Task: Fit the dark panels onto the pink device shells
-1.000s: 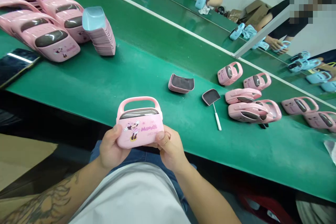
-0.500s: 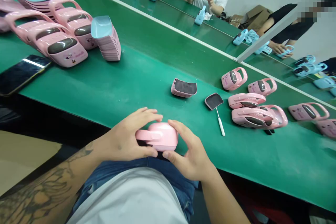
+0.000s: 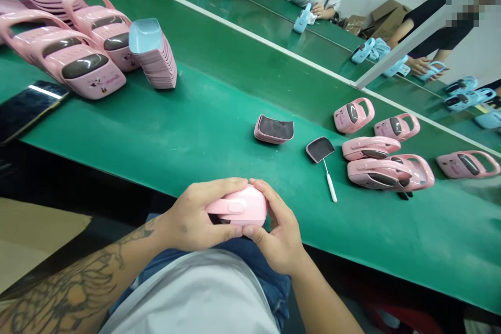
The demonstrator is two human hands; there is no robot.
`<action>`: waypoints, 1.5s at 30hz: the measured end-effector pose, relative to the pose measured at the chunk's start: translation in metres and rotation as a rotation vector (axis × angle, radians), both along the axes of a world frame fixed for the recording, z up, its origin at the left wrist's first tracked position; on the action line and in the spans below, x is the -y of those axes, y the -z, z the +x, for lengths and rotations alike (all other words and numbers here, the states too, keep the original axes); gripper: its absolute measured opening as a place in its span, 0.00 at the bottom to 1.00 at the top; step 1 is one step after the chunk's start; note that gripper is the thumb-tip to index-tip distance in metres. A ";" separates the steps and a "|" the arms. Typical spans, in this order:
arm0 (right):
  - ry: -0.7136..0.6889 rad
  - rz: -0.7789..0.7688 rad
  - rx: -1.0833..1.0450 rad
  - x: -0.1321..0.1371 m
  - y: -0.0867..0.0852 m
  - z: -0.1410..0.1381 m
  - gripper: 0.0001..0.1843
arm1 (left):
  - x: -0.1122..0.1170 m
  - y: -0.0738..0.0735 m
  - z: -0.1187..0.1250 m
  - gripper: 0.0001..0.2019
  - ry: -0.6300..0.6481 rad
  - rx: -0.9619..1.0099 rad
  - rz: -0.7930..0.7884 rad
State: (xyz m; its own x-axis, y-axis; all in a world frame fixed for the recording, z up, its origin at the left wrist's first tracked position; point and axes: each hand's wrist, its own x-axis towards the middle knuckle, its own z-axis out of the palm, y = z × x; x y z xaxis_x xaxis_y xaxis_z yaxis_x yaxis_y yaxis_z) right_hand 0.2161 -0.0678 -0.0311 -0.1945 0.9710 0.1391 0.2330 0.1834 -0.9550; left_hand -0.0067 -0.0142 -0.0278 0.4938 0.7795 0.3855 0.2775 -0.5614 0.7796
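Observation:
Just over the bench's front edge, a pink plastic casing with a loop handle (image 3: 250,203) is held between both hands. My left hand (image 3: 195,214) wraps its handle end, fingers along the far side and thumb along the near side. My right hand (image 3: 279,235) grips the opposite end, its thumb tip close to the left thumb. Beyond the hands lies a small stack of curved pink pieces with dark inner faces (image 3: 275,129). To its right sits a similar single piece (image 3: 320,150), touching the thin shaft of a white-handled screwdriver (image 3: 331,188).
Several pink handled casings (image 3: 385,175) stand at right, others (image 3: 92,73) at left beside a stack of curved panels (image 3: 162,65). A phone (image 3: 31,107) lies at the left edge. Past the white rail (image 3: 250,31), co-workers sit near blue casings (image 3: 302,20).
Both hands have closed more tightly round the pink casing; the left fingers now reach farther along its far side. Across the bench, a co-worker's arm has stretched out to the left.

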 end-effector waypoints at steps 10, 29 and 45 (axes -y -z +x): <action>0.071 -0.213 -0.166 0.006 0.003 0.041 0.34 | -0.028 -0.001 -0.006 0.53 0.097 -0.192 -0.364; 0.246 -0.156 0.201 0.025 0.021 0.073 0.45 | -0.010 0.027 0.052 0.38 0.162 -0.122 -0.220; 0.667 0.061 0.219 -0.189 -0.054 0.104 0.28 | -0.123 0.041 0.031 0.18 -0.443 -0.032 0.048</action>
State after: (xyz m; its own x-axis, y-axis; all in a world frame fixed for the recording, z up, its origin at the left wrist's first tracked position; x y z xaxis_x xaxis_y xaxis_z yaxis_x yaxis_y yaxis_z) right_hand 0.3203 0.1210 0.0228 0.4101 0.8845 0.2223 0.4998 -0.0140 -0.8660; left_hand 0.0242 0.1089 -0.0687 0.1283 0.9000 0.4165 0.5232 -0.4182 0.7425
